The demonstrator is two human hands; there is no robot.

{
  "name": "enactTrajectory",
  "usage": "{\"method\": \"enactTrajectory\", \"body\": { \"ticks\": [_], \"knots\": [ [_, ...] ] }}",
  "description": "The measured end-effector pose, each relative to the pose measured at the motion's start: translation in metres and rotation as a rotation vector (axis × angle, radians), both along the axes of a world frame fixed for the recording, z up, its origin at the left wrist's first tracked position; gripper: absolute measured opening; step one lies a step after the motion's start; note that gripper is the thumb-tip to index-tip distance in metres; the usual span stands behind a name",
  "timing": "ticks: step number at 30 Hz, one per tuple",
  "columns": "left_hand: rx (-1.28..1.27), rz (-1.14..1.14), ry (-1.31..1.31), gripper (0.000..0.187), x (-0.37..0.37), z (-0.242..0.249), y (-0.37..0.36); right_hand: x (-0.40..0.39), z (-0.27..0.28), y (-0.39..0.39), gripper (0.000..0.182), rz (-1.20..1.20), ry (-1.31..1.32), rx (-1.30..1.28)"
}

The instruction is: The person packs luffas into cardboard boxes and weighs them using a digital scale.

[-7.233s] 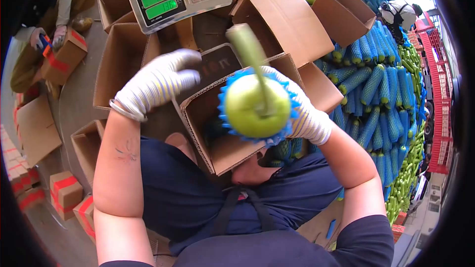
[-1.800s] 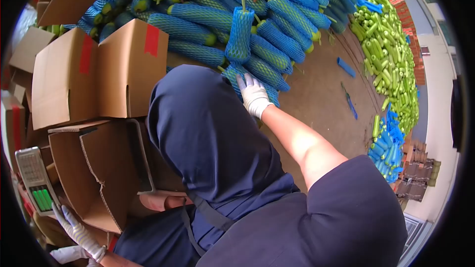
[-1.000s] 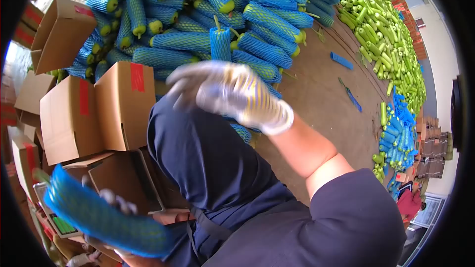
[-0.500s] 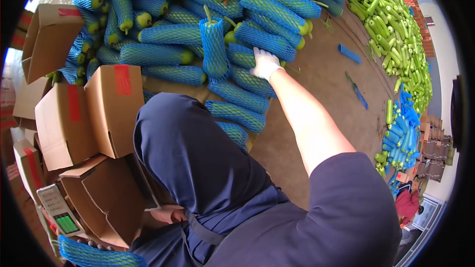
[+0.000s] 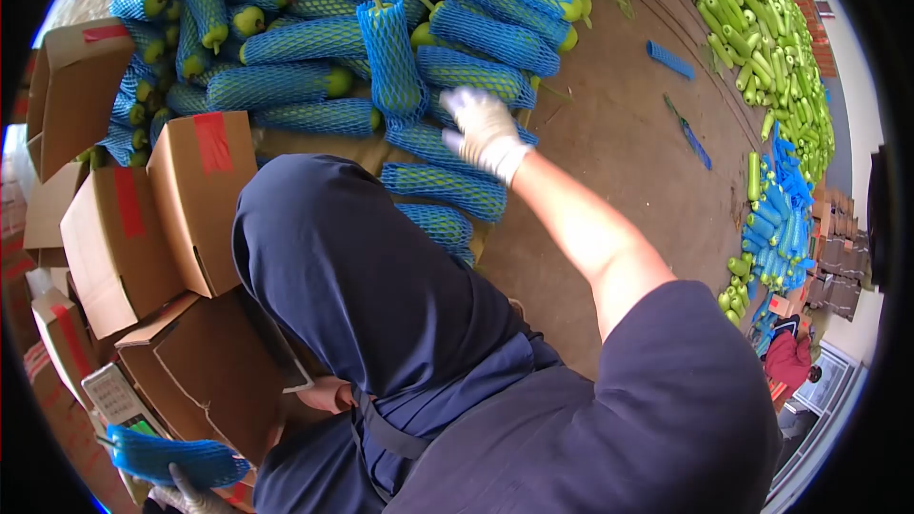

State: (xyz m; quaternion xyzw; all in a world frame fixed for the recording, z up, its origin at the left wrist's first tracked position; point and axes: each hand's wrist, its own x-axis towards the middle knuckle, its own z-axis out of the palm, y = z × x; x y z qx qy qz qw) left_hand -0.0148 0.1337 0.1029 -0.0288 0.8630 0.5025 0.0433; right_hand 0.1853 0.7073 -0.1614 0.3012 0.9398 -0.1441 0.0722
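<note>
My right hand (image 5: 484, 133), in a white glove, is over the near edge of a pile of long green gourds (image 5: 462, 188) in blue foam net sleeves. Its fingers are apart with nothing between them, slightly blurred. One sleeved gourd (image 5: 392, 71) lies across others just left of that hand. At the bottom left my left hand (image 5: 188, 495), also gloved, grips another sleeved gourd (image 5: 176, 459). Its thumb lies over the net, and the rest of the hand is partly cut off by the frame edge.
Open cardboard boxes (image 5: 119, 238) stand to my left, beside a scale display (image 5: 116, 395) partly hidden by the held gourd. A loose blue sleeve (image 5: 670, 59) lies on the floor. Bare gourds (image 5: 752, 38) are heaped at the far right. A person in red (image 5: 788, 362) is at the right.
My right hand has come off a gourd in the pile and drawn back towards me, fingers spreading. The gourd at bottom left has risen slightly, bringing my left hand into view.
</note>
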Motion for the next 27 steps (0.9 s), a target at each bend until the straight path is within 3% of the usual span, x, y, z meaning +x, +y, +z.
{"method": "enactTrajectory", "body": {
  "ticks": [1, 3, 6, 7, 11, 14, 16, 19, 23, 25, 27],
  "knots": [
    [0.0, -0.009, -0.001, 0.071, -0.008, -0.007, -0.005, 0.007, 0.001, -0.022, 0.055, 0.015, -0.135, -0.158],
    [-0.017, -0.039, -0.026, 0.072, -0.023, -0.025, -0.017, 0.033, -0.02, -0.064, 0.057, 0.014, -0.282, -0.222],
    [-0.033, -0.102, -0.096, 0.074, -0.046, -0.054, -0.041, 0.042, -0.029, -0.106, 0.063, -0.019, -0.006, 0.041],
    [-0.035, -0.124, -0.125, 0.076, -0.053, -0.065, -0.05, 0.045, -0.03, -0.109, 0.064, -0.001, 0.096, -0.035],
    [-0.088, -0.185, -0.242, 0.072, -0.066, -0.086, -0.046, 0.046, -0.034, -0.141, 0.076, 0.116, -0.034, -0.302],
    [-0.079, -0.249, -0.282, 0.074, -0.078, -0.107, -0.045, 0.034, -0.046, -0.144, 0.084, 0.05, -0.109, -0.247],
    [-0.099, -0.308, -0.274, 0.075, -0.08, -0.118, -0.045, 0.022, -0.044, -0.128, 0.087, 0.048, -0.303, -0.425],
    [-0.015, -0.441, -0.371, 0.078, -0.079, -0.144, -0.045, 0.018, -0.059, -0.119, 0.081, 0.134, -0.334, -0.458],
    [0.166, -0.494, -0.513, 0.072, -0.051, -0.138, -0.028, 0.019, -0.047, -0.116, 0.084, 0.125, -0.35, -0.531],
    [0.22, -0.491, -0.563, 0.071, -0.046, -0.139, -0.019, 0.027, -0.037, -0.105, 0.078, 0.09, -0.254, -0.72],
    [0.263, -0.486, -0.604, 0.07, -0.043, -0.145, -0.007, 0.032, -0.034, -0.108, 0.081, 0.147, -0.227, -0.477]
  ]
}}
